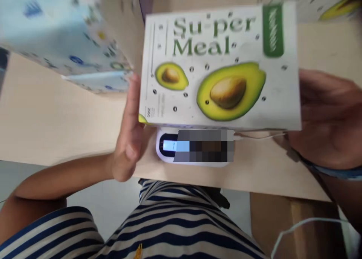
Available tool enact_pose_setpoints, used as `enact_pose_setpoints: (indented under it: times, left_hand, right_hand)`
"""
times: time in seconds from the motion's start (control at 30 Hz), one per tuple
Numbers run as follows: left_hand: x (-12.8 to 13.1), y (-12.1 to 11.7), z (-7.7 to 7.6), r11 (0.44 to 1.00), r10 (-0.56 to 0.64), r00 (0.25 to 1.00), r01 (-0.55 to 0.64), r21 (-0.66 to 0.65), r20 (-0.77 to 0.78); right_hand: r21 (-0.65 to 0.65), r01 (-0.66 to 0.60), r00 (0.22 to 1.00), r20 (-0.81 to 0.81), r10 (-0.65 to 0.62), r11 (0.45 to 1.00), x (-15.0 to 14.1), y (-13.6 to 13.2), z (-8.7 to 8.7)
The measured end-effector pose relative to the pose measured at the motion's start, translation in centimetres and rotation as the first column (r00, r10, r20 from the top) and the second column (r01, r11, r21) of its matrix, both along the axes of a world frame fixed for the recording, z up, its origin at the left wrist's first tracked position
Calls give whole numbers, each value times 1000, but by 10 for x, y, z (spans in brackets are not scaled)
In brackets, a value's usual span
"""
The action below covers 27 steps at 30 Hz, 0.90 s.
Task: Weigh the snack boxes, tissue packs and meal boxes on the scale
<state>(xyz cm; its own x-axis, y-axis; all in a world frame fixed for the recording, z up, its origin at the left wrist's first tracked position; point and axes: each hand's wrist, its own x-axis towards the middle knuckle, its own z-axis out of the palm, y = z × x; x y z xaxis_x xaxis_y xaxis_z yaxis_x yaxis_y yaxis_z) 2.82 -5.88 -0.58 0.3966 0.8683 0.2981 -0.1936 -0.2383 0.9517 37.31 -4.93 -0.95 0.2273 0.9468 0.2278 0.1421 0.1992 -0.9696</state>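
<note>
A white box (169, 100) printed "Su-per Meal", with avocado pictures, is held up in front of me above the table. My left hand (130, 138) presses against its left edge, fingers running up along the side. On the right edge is my right hand (328, 115), its fingers partly hidden behind the box and slightly blurred. Below the box lies a white device (164, 157) with a lit blue screen; its right part is pixelated. A white cable (263, 137) runs from the device to the right.
Large flower-printed light-blue packs (56, 32) stand at the upper left. Another avocado-printed box (308, 6) sits at the upper right. The pale table's (181, 173) front edge is close to my striped shirt. A brown cardboard box (268, 225) and a pale cord (305, 223) are below at right.
</note>
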Motion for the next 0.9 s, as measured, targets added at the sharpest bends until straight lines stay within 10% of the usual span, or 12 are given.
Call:
enact_pose_setpoints:
  times: [0.1,0.9]
  left_hand:
    - [-1,2,0,984,-116,992,108,142,48]
    - [1,7,-5,998,-65,996,64,16,56]
  right_hand:
    - [63,51,998,-47,-48,997,-7,6,1]
    - [82,-31,999,-34,34,996,-10,6,1]
